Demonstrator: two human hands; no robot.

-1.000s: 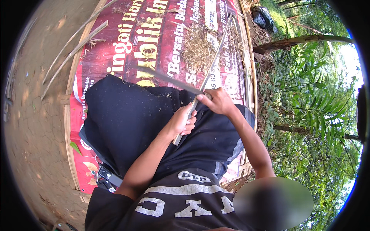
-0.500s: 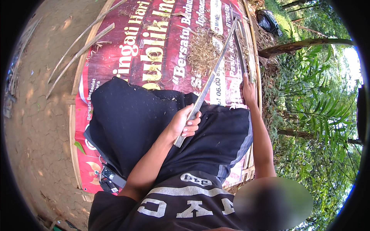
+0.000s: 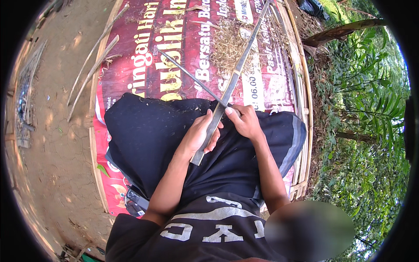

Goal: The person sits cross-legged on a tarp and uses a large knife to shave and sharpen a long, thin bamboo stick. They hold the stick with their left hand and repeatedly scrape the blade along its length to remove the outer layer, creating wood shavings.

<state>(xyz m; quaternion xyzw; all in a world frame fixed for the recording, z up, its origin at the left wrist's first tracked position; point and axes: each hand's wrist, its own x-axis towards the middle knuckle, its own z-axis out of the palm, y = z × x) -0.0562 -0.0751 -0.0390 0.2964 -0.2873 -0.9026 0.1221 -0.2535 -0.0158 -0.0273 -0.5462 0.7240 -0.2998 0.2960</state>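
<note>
A long, narrow bamboo strip (image 3: 231,85) slants from my lap up to the far right. Near its lower end my left hand (image 3: 200,134) is closed around it. Just above that, my right hand (image 3: 246,121) grips a long, thin-bladed knife (image 3: 192,77), its handle mostly hidden in the fingers. The blade crosses the strip and points to the far left, seen nearly edge-on. Where they cross, my right thumb lies close to the strip. Beyond my hands, a heap of pale shavings (image 3: 229,48) covers part of the red printed banner (image 3: 135,56).
Dark cloth (image 3: 148,135) covers my lap. Bamboo poles (image 3: 304,109) edge the platform on the right, with plants beyond. Thin sticks (image 3: 94,65) hang over the left edge above bare earth. A small dark device (image 3: 137,201) lies by my left elbow.
My right hand has come back and left from the platform's right side, bringing the knife across the strip and swinging its blade toward the left. My left hand keeps hold of the strip.
</note>
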